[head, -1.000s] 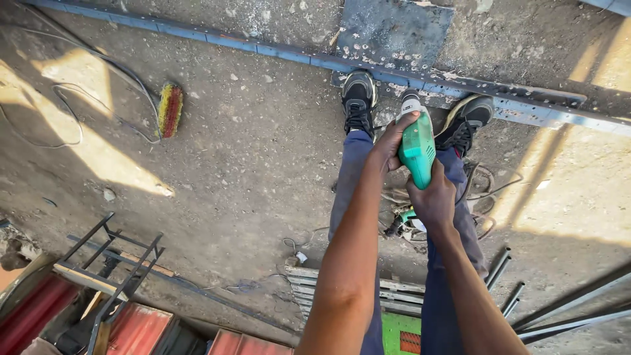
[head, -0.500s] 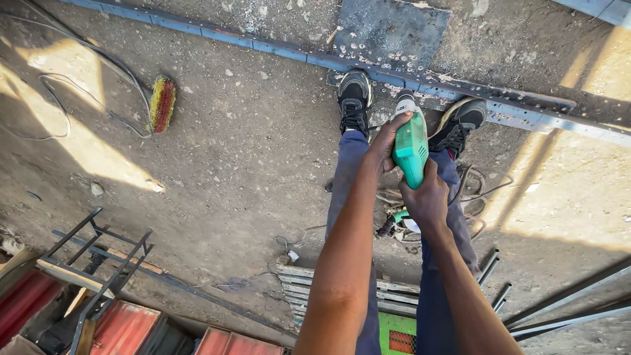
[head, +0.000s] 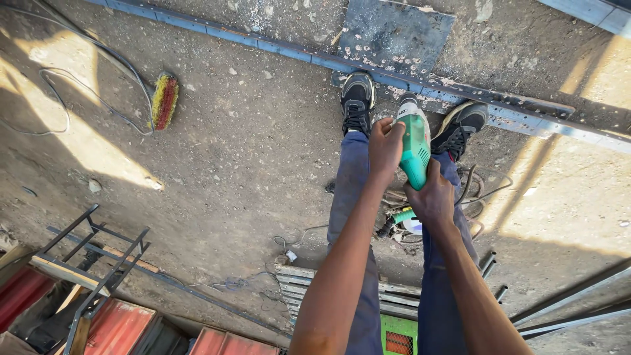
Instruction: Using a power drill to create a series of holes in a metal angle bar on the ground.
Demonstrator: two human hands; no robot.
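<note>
I look straight down past my legs at a concrete floor. Both hands hold a green power tool (head: 415,146) with a white and grey nose, which points down at a long blue steel bar (head: 289,51) under my shoes. My left hand (head: 386,146) grips the tool's front part from the left. My right hand (head: 431,200) wraps around its rear end. My two black shoes (head: 357,100) stand on either side of the tool's nose, against the bar. A grey steel plate (head: 396,33) lies across the bar just beyond.
A yellow and red brush (head: 164,99) and thin cables (head: 66,98) lie on the floor at left. A dark metal frame (head: 85,263) and red sheets (head: 118,329) sit bottom left. Steel tubes (head: 565,309) lie bottom right, a second green tool (head: 402,217) with cable between my legs.
The view has shifted slightly; my hands and the green tool stay in the same grip above the bar, with the tool's nose a little closer to it.
</note>
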